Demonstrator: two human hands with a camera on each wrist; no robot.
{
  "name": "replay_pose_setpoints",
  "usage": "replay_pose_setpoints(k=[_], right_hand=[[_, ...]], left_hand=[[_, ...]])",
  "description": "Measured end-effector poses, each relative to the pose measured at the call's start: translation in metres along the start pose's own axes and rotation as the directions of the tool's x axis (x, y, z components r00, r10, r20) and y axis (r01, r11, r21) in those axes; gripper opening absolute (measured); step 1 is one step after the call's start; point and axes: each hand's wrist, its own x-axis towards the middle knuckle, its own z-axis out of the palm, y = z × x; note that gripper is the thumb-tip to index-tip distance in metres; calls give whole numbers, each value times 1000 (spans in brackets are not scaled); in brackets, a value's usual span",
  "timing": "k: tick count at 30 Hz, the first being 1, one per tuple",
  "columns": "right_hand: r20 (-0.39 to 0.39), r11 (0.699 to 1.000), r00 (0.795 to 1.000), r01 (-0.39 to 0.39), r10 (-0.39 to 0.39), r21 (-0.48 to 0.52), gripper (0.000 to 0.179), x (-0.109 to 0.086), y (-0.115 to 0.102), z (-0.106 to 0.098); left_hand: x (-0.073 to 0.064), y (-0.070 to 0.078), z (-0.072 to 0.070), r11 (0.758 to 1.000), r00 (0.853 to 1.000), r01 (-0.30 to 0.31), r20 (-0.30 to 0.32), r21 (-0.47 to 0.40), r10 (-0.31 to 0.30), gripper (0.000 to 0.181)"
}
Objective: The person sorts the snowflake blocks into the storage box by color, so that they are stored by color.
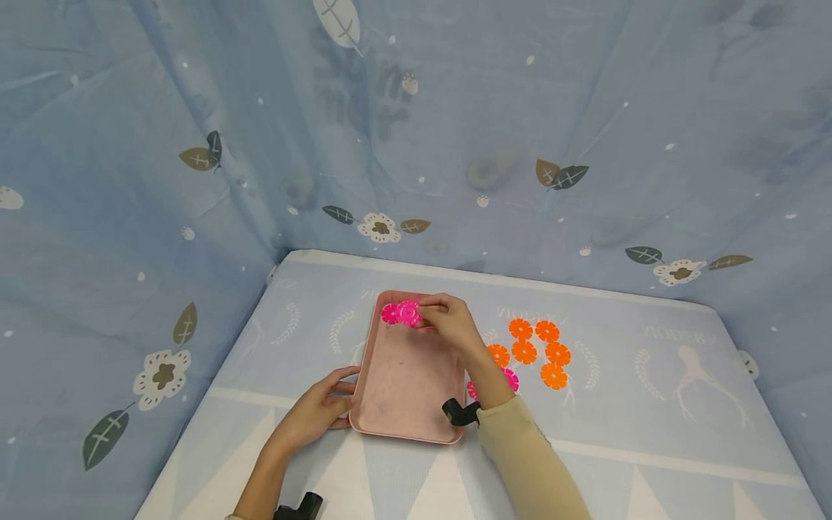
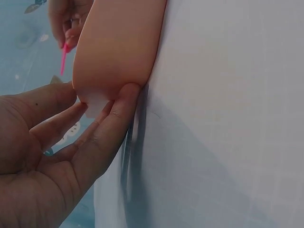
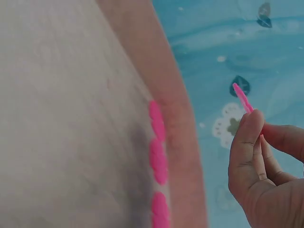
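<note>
In the head view, my right hand [image 1: 448,323] is over the far end of a pink tray [image 1: 406,383]. Its thumb and fingertips pinch a thin pink flower-shaped disc [image 3: 242,97], seen edge-on in the right wrist view. Several more pink discs [image 3: 158,161] lie in a row inside the tray, along its wall. My left hand [image 1: 318,406] is at the tray's near left side. In the left wrist view, its fingers [image 2: 121,111] hold the tray's outer wall, one fingertip at the rim and another lower down.
Several orange flower-shaped discs [image 1: 523,352] lie on the patterned tablecloth [image 1: 650,404] to the tray's right. Some pink discs [image 1: 510,378] there are partly hidden by my right forearm. A blue patterned curtain [image 1: 455,130] stands behind the table.
</note>
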Motion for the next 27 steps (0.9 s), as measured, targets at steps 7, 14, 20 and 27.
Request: replay_pose_setpoints(k=[7,14,20,27], right_hand=[[14,997,997,-70,70,37,22,12,23,19],[6,986,986,-165,165,7,22,13,39,29],[21,981,981,-193,194,-20,20,12,44,34],[15,984,986,-167,168,-69,18,10,48,38]], left_hand=[[0,2,0,1000,1000,-3,2,1,3,52],[0,3,0,1000,1000,-13,8,-14,13,52],[0,2,0,1000,1000,-11,7,-8,11,52],[0,2,0,1000,1000,-6,1,-7,6,52]])
